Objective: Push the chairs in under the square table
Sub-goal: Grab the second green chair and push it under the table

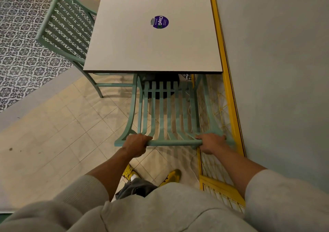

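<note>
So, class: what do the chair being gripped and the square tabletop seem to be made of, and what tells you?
Near chair: probably painted wood or metal; uniform matte mint-green coat, thin curved slats, no grain showing.
Square tabletop: likely laminate over board; smooth pale surface with a soft sheen and a thin dark edge band.

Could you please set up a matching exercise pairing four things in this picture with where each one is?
Things:
1. near chair
2. side chair
3. round sticker
4. left hand

Places:
A. on the middle of the square table
B. gripping the top rail near its left end
C. at the table's left edge, seat partly under it
D. at the table's near edge, held by both hands

Pairs: 1-D, 2-C, 3-A, 4-B. The right hand grips the same rail near its right end.
</note>
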The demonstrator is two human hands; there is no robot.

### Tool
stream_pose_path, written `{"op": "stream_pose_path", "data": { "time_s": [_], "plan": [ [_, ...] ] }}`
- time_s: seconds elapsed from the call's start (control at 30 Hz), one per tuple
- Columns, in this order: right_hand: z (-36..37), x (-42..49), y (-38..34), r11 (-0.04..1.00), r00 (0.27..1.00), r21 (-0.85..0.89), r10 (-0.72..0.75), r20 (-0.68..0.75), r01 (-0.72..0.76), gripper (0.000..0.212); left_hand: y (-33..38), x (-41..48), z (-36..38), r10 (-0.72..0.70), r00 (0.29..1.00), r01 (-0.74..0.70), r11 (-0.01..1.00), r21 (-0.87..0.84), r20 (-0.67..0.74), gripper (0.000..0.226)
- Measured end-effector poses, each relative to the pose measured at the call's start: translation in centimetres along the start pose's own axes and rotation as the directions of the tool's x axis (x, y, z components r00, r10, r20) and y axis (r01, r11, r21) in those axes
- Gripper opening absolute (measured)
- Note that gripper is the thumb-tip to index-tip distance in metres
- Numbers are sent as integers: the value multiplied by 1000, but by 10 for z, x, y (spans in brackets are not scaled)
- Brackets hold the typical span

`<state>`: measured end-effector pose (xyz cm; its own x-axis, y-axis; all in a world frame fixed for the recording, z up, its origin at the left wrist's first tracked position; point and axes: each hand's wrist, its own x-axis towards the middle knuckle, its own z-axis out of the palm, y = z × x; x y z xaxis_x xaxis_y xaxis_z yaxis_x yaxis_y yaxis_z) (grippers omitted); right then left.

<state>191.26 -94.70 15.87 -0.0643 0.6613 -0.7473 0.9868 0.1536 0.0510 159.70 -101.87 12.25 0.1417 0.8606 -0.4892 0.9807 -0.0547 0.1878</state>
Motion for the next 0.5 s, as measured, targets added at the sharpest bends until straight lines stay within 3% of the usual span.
{"op": "stream_pose_path", "data": {
  "time_s": [0.5],
  "plan": [
    [8,3,-1,1000,1000,-21,23,17,-22,68,1,-8,-9,-86,987,84,996,15,139,49]
  ]
}}
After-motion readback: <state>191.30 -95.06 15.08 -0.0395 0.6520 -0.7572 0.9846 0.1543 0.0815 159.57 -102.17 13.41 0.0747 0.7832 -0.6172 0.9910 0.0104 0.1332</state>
